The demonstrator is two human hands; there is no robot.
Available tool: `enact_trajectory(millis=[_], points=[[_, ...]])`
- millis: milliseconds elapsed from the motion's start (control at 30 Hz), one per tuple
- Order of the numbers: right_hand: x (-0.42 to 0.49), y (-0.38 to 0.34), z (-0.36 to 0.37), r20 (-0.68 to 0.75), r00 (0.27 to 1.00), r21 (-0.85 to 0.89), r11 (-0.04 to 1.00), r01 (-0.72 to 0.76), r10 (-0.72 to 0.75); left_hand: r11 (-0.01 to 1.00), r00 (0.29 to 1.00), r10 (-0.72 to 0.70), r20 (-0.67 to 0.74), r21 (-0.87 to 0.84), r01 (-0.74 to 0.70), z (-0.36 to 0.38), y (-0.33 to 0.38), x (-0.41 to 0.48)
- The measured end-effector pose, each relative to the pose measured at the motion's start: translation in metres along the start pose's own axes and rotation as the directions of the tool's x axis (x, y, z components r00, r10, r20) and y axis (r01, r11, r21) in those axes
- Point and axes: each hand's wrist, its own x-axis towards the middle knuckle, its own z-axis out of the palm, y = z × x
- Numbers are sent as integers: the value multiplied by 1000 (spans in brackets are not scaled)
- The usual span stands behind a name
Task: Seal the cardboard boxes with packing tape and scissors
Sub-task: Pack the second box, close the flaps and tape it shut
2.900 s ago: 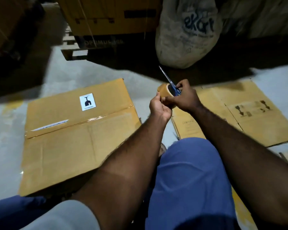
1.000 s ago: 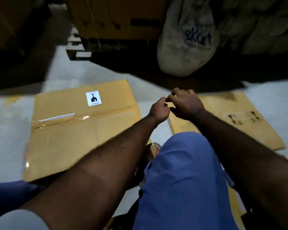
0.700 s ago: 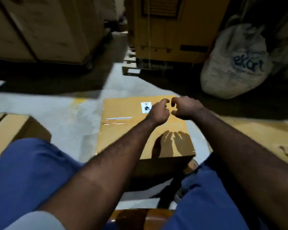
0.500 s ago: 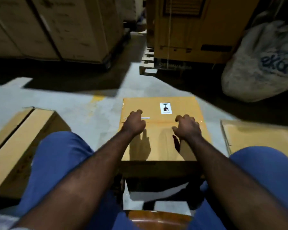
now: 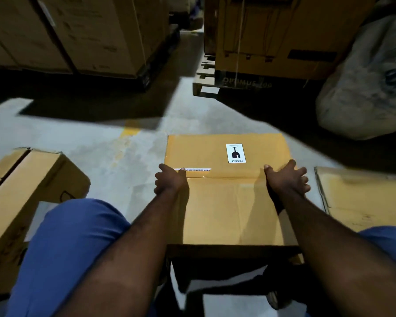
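Mid-frame, the left hand (image 5: pixel 170 181) grips the tan taped cardboard box (image 5: pixel 226 207) by its left edge; the right hand (image 5: pixel 287 180) presses splayed opposite, probably to shift it.

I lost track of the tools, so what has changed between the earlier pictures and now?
Both hands let go of the tape roll and scissors, now out of view, and moved onto the box: the left hand grips its left edge, the right hand lies spread over its right edge. The taped seam and fragile sticker look unchanged.
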Motion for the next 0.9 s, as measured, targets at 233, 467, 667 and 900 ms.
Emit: enact_trajectory(millis=[233,467,667,900], points=[[22,11,2,39,985,132,977,-169,166,993,995,-92,-37,-73,89,8,11,13],[19,-17,-34,-107,983,279,953,-117,152,969,998,8,-65,-245,-24,-17,30,9],[22,-28,-52,-191,971,729,684,41,145,725,961,80,-267,-646,-239,-34,35,2],[-7,24,-23,245,969,927,292,-234,-3,529,984,71,166,-842,104,-36,-5,-3]])
